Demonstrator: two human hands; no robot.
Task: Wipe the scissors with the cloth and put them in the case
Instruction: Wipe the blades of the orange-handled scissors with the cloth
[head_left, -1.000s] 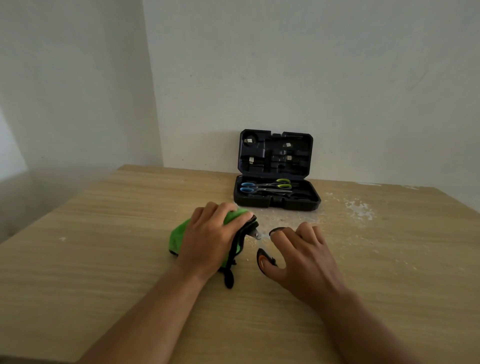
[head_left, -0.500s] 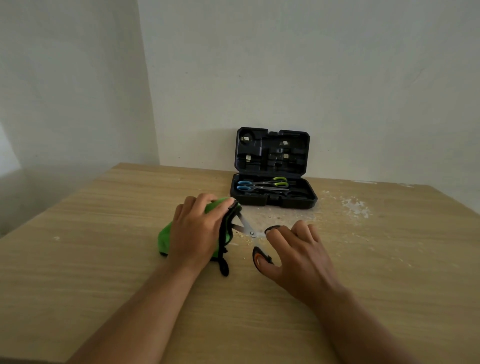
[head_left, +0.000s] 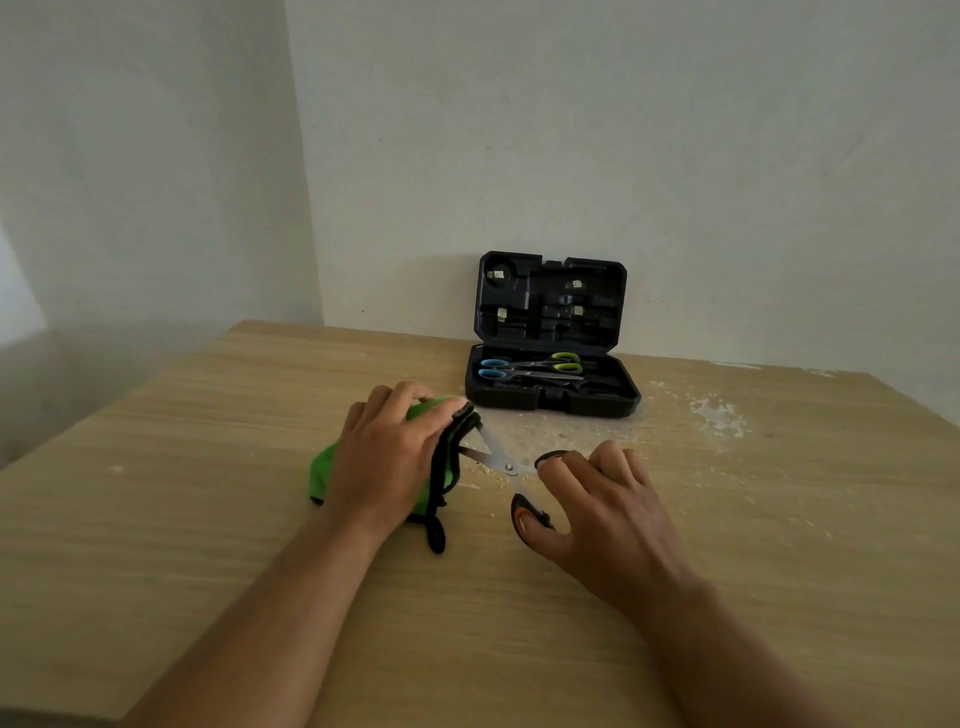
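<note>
A pair of black-handled scissors (head_left: 500, 456) lies open on the wooden table (head_left: 208, 519), blades pointing left. My right hand (head_left: 602, 512) holds its handles, thumb through the near loop and fingers over the far one. My left hand (head_left: 387, 449) grips a green cloth with black trim (head_left: 324, 467), bunched over the blade tips, which are hidden under it. The black case (head_left: 550, 400) stands open at the back against the wall, with blue-handled scissors (head_left: 496, 368) and green-handled scissors (head_left: 563, 362) lying in its tray.
Pale crumbs and dust (head_left: 719, 415) are scattered on the table right of the case and around the scissors. White walls meet in a corner behind the table. The table's left edge runs diagonally toward me.
The cloth and my left hand have slid left along the blades, baring more of the metal near the pivot. My right hand has stayed on the handles.
</note>
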